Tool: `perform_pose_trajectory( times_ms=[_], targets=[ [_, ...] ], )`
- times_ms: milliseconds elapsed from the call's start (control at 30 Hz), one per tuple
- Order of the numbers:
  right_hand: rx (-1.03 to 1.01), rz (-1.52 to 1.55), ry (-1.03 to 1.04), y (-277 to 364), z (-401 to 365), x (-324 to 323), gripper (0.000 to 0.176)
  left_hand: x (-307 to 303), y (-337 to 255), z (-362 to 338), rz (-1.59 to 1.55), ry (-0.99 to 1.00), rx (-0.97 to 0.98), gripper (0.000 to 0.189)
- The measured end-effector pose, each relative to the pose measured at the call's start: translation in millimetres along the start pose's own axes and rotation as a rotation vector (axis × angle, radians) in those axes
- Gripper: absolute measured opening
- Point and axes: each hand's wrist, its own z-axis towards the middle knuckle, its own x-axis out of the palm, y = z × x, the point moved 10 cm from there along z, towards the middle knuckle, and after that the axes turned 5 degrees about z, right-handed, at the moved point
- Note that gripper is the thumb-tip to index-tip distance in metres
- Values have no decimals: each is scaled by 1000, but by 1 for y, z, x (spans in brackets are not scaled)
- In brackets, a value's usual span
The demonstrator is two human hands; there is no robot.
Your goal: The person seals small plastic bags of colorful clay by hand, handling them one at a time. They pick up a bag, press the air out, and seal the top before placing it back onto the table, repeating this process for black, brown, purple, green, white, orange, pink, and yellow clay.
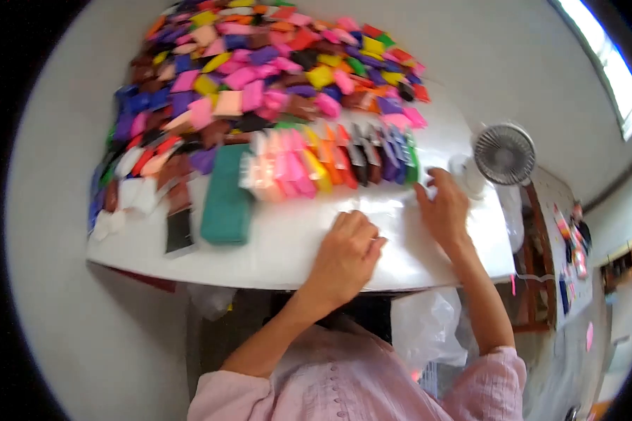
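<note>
A row of small flat packets stands on edge across the white table, running from pale peach packets through pink, yellow, orange, red, black, brown and purple to a green packet at the right end. Beside that green packet is my right hand, its thumb and fingers apart and nothing between them. My left hand rests low in front of the row, fingers curled in loosely, with no thing showing in it. At the row's left end lies a teal block-shaped case.
A large heap of colourful packets covers the back and left of the table. White packets and a dark packet lie at the front left. A small fan stands at the right edge. Plastic bags hang below the front edge.
</note>
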Motion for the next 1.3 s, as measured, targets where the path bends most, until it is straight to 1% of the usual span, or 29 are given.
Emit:
perform_pose_trajectory(
  times_ms=[67, 133, 167, 267, 300, 367, 400, 433, 467, 500, 533, 567, 600, 633, 667, 700, 800, 833, 933, 967, 1033, 1133, 1167, 1200, 1267, 1300],
  targets=[
    [-22, 13, 41, 8, -3, -8, 22, -2, 1, -2, -74, 7, -3, 8],
    [28, 93, 149, 19, -9, -14, 17, -11, 0, -3, -211, -27, 6, 7],
    [21, 98, 150, 26, -15, -17, 17, -12, 4, -4, -323, -29, -42, 7],
    [38, 126, 177, 32, -35, -16, 16, -47, -10, -13, -261, -62, 39, 10],
    [25, 117, 188, 37, -41, -14, 14, -61, -8, -17, -232, -91, 29, 10],
    [-39, 122, 144, 46, -48, -15, 12, -95, -1, -21, -175, -143, 10, 11],
    [-70, 125, 118, 51, -50, -17, 12, -113, 12, -22, -191, -151, -74, 12],
    [-36, 157, 117, 49, -51, -16, 11, -132, 27, -22, -128, -163, -143, 12],
    [-46, 143, 115, 49, -52, -16, 11, -154, 44, -22, -9, -174, -196, 13],
    [-54, 127, 111, 49, -51, -15, 11, -175, 70, -25, -39, -250, -308, 13],
    [-60, 111, 106, 49, -51, -15, 11, -198, 96, -26, -96, -325, -328, 14],
    [-67, 109, 102, 50, -52, -15, 11, -228, 118, -28, 15, -424, -315, 9],
    [-74, 109, 100, 51, -52, -16, 11, -254, 114, -23, 144, -430, -343, 11],
    [-80, 108, 98, 52, -52, -16, 11, -280, 134, -22, 395, -441, -410, 16],
    [-84, 104, 98, 52, -52, -16, 11, -301, 143, -21, 755, -473, -265, 26],
    [-83, 113, 100, 53, -52, -17, 11, -315, 165, -15, 854, -340, -352, 39],
    [-83, 133, 96, 54, -53, -18, 12, -327, 192, -7, 1051, -163, -381, 47],
    [-84, 140, 90, 54, -53, -19, 12, -328, 208, -6, 1096, -91, -460, 50],
    [-108, 133, 75, 55, -55, -20, 11, -329, 227, -3, 1162, -14, -477, 46],
    [-118, 127, 71, 55, -55, -20, 11, -336, 233, -3, 1142, -53, -470, 44],
    [-125, 136, 73, 53, -57, -20, 11, -344, 223, 4, 1097, -127, -454, 41],
    [-151, 156, 65, 55, -57, -22, 11, -358, 204, -5, 860, -386, -435, 35],
    [-158, 163, 61, 56, -56, -23, 10, -356, 204, -4, 623, -408, -362, 33],
    [-150, 202, 33, 55, -56, -25, 10, -344, 203, -7, 348, -377, -431, 33],
    [-131, 270, -24, 52, -54, -31, 9, -297, 166, -13, -210, -295, -560, 33],
    [-121, 293, -24, 52, -53, -33, 7, -273, 141, -11, -365, -265, -521, 34]
  ],
)
